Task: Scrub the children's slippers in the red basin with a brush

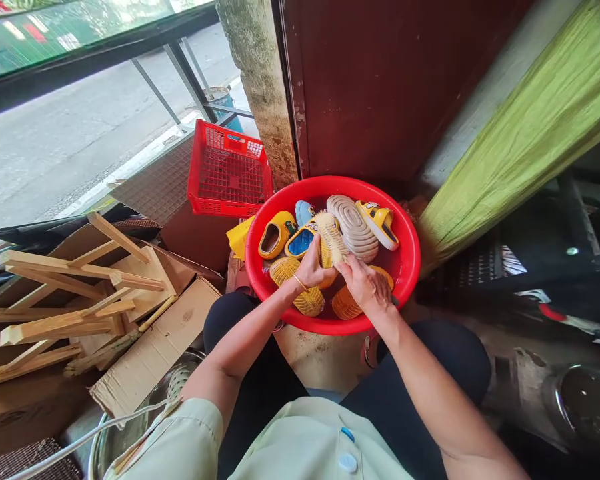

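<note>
In front of my knees stands a red plastic basin (411, 260) filled with several shoes. My left hand (312, 268) is closed round a yellow clog with a blue insole (301, 243), its thumb along the side. A pale-bristled scrub brush (333, 237) is gripped in my right hand (366, 283) and lies against the clog. Around them are a yellow clog (277, 235), a grey sole turned up (355, 228), a yellow and white clog (379, 223) and a ridged yellow sole (307, 299). An orange-yellow sole (347, 304) is partly hidden under my right hand.
A red plastic crate (230, 167) sits behind the basin to the left. Upturned wooden stools (80, 273) and cardboard (155, 347) fill the left side. A dark red door (380, 87) rises behind, with a green cloth (520, 140) hanging at right. A metal pot (580, 400) stands lower right.
</note>
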A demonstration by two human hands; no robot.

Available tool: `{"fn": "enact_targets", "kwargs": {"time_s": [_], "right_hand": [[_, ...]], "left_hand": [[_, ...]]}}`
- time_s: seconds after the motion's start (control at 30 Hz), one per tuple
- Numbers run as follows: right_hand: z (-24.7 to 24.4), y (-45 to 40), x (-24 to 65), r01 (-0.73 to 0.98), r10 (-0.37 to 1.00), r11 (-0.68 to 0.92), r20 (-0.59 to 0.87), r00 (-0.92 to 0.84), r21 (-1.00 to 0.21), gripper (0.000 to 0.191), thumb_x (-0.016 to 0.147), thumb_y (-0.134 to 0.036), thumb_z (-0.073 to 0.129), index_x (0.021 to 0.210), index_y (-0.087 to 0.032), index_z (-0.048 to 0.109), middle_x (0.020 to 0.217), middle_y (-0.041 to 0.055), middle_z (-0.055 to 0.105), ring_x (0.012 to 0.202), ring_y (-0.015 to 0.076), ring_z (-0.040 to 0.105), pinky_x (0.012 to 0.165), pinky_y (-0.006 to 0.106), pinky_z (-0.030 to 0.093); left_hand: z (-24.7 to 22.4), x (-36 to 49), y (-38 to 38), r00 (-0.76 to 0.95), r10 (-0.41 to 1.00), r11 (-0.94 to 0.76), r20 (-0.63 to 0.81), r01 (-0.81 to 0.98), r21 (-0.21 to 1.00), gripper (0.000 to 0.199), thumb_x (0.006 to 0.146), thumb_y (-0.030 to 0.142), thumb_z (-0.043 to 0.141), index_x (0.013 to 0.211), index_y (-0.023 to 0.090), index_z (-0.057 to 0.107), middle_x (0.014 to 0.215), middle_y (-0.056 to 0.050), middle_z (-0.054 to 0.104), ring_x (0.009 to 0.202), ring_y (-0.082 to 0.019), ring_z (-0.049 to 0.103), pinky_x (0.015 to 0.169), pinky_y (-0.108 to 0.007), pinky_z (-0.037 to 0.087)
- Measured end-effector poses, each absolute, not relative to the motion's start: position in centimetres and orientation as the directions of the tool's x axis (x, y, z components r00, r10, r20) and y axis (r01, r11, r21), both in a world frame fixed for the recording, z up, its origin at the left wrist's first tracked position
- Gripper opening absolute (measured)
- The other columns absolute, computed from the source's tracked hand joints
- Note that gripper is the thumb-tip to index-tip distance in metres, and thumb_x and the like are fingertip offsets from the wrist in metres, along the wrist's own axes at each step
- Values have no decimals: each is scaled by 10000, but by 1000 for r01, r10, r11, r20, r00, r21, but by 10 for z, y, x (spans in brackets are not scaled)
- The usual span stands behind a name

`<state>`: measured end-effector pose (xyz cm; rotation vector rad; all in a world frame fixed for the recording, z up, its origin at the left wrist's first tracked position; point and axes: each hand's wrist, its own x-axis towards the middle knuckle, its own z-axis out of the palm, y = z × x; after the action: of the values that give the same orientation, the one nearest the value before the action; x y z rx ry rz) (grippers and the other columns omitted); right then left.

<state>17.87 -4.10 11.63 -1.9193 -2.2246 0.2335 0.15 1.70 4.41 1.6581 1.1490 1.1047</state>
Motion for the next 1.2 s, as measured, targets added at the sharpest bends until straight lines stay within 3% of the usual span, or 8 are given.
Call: {"fn": "enact_targets", "kwargs": {"time_s": [0.2, 0.3, 0.47, 0.6, 0.73, 0.83, 0.97, 1.2], "right_hand": [[125, -17, 210, 963, 1000, -19, 11, 23, -269, 490, 1140, -450, 331, 1313, -189, 708, 887, 145, 813, 759, 242, 749, 562, 287, 306], [124, -28, 212, 961, 998, 61, 36, -53, -271, 476, 1133, -455, 356, 1307, -184, 706, 908, 138, 817, 779, 240, 758, 562, 283, 300], [115, -48, 212, 940, 988, 149, 86, -128, -307, 472, 1124, -437, 372, 1364, -170, 679, 921, 132, 824, 820, 252, 773, 597, 267, 379], [110, -44, 212, 913, 995, 88, 82, -60, -398, 547, 1108, -452, 349, 1436, -107, 618, 965, 175, 822, 879, 297, 783, 662, 294, 493], [108, -49, 194, 888, 985, 149, 140, -97, -434, 700, 1085, -483, 363, 1644, -62, 377, 1285, 238, 753, 1029, 318, 765, 770, 338, 583], [106, -57, 173, 902, 964, 266, 105, -245, -339, 673, 1097, -475, 336, 1691, -161, 354, 1264, 200, 761, 974, 287, 763, 762, 328, 589], [106, -60, 163, 918, 943, 326, 6, -333, -227, 590, 1112, -405, 343, 1685, -276, 396, 1067, 135, 802, 806, 234, 755, 683, 288, 547], [103, -73, 194, 860, 919, 338, -60, -389, -383, 524, 1090, -362, 437, 1607, -332, 517, 1040, 59, 840, 864, 231, 789, 694, 268, 543]], "left_hand": [[32, 14, 0, 510, 818, -461, 267, 304, 834, 1236, 620, 271, 841, 1674, 170, 203, 1651, -227, 367, 1532, -438, 361, 1290, -629, 272], [30, 9, 6, 459, 844, -450, 276, 327, 831, 1232, 620, 248, 802, 1681, 170, 182, 1664, -225, 339, 1543, -438, 338, 1288, -646, 255], [42, 0, 16, 394, 885, -366, 249, 256, 895, 1207, 553, 250, 829, 1645, 174, 321, 1661, -199, 391, 1561, -442, 321, 1299, -631, 243], [66, -4, 24, 247, 966, -64, 82, -80, 995, 1052, 600, 397, 880, 1550, 187, 481, 1479, -141, 617, 1429, -423, 534, 1188, -581, 455], [84, -9, 37, 130, 982, 181, -139, -417, 890, 758, 749, 588, 805, 1343, 144, 652, 1234, -142, 758, 1266, -397, 679, 1101, -559, 558], [82, -7, 44, 0, 972, 199, -236, -537, 820, 715, 897, 726, 627, 1305, 141, 671, 1219, -150, 769, 1284, -363, 679, 1120, -521, 560], [75, -5, 50, -99, 947, 191, -307, -595, 781, 825, 918, 835, 517, 1347, 144, 656, 1205, -144, 778, 1284, -355, 679, 1120, -499, 564], [87, -38, 62, -138, 949, 147, -283, -603, 784, 919, 865, 929, 462, 1330, 169, 687, 1169, -140, 787, 1259, -352, 698, 1076, -499, 598]]}}
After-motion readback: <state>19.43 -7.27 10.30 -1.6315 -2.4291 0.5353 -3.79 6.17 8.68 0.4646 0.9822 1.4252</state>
